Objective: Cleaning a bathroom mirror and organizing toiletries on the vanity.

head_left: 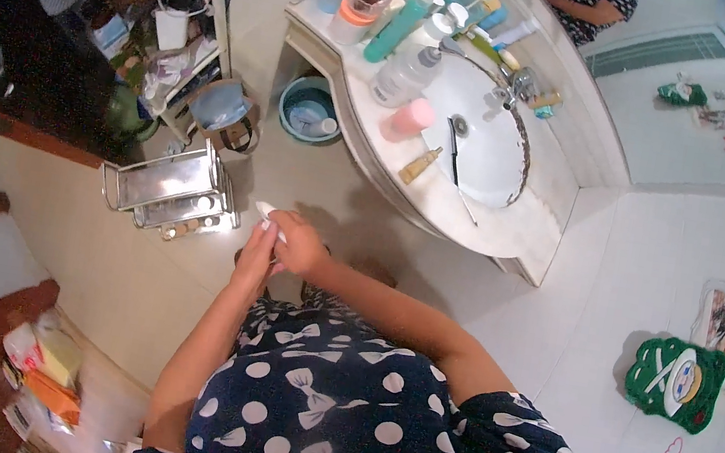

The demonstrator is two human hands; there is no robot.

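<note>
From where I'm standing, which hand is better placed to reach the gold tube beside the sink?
Probably your right hand: it is nearer the counter and the gold tube than your left hand. Both hands meet around a small white item, so neither looks free.

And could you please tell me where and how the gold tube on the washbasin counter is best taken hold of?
Probably by the middle of the gold tube, pinched across its width, coming from the front edge of the counter: it lies flat there, broad end toward that edge, while the pink container and black stick lie nearer its narrow end.
</note>
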